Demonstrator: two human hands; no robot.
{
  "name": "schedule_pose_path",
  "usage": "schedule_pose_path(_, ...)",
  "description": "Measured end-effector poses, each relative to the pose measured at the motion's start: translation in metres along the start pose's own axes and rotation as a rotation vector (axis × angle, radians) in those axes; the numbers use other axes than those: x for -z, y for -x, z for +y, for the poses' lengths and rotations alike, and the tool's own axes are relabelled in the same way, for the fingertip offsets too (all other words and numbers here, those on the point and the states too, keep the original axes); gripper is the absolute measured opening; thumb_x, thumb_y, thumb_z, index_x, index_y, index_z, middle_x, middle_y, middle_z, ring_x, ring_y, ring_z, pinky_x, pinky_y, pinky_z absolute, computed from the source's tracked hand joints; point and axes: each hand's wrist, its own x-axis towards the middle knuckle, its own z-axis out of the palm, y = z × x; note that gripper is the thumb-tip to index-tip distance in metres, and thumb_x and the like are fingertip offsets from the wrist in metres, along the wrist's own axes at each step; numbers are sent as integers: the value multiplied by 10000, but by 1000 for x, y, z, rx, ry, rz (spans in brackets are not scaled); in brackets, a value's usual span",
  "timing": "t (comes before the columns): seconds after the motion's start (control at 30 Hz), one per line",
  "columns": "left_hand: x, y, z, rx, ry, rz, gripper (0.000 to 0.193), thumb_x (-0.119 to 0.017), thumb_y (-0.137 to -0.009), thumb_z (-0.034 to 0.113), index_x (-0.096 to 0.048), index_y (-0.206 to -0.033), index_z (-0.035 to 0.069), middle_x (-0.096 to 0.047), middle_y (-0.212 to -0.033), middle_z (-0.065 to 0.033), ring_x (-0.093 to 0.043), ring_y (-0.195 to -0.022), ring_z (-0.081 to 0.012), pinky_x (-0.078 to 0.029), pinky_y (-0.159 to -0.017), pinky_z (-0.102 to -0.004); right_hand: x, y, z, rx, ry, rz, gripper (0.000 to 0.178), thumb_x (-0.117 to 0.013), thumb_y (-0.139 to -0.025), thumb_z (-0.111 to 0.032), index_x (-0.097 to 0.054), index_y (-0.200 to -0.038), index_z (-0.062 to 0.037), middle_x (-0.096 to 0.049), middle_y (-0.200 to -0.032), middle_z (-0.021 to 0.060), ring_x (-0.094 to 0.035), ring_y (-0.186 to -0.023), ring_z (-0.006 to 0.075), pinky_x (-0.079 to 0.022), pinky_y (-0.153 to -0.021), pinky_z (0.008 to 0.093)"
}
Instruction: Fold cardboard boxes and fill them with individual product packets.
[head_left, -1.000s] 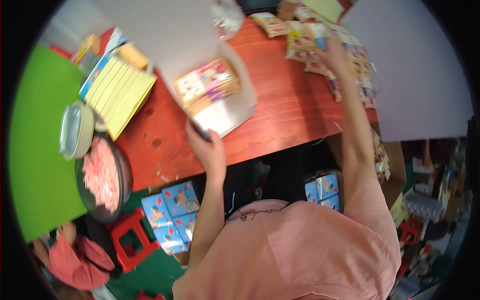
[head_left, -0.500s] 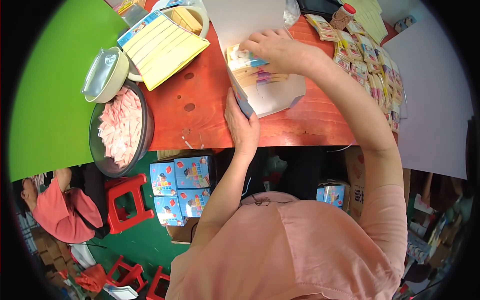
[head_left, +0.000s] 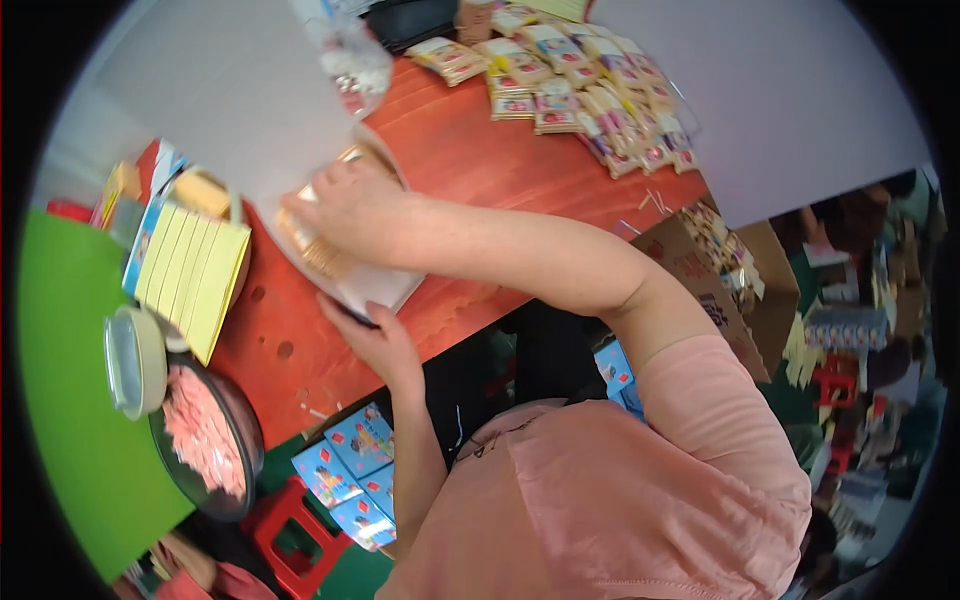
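Red stool (head_left: 308, 516) on green floor (head_left: 372, 574), dark basin (head_left: 249, 452) of pink packets (head_left: 207, 430), bright green panel (head_left: 65, 400) at left

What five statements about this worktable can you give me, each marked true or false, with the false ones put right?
1. The right hand is over a tan stack inside the open cardboard box with a white interior. True.
2. The black round plastic basin holds blue pieces. False: its pieces are pink.
3. The left hand is at the box's near edge. True.
4. The lined yellow sheets lie right of the box. False: they are left of it.
5. Small, flat, multicoloured packets lie on the red wooden table. True.
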Motion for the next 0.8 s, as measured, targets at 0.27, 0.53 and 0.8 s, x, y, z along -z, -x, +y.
schedule_pose_path(0.27,-2,1,0,14,70,23,725,-643,-1002,156,-234,-1556,-71,-461,-1481,-260,-558,-1275,-307,-476,-1046,-398,71,87,137,-492,-153,269,277,-667,-838,-74,-707,-1111,-47,-691,-1053,165,-654,-1012,373,-542,-868,485)
schedule_pose_path(0.53,-8,0,10,113,25,42,736,-669,-984,173,-253,-1539,-75,-489,-1432,-271,-581,-1243,-329,-488,-1033,-424,38,229,258,-1189,264,-36,571,-686,-875,-605,-749,-1067,-71,-628,-1259,193,-580,-1208,376,-482,-985,553)
schedule_pose_path(0.8,-7,-2,7,44,-13,37,717,-661,-988,166,-260,-1528,-84,-503,-1416,-280,-592,-1227,-326,-487,-1035,-421,34,220,249,-1213,-43,-161,681,-701,-862,-568,-599,-1321,-74,-624,-1325,188,-557,-1283,381,-473,-984,588)
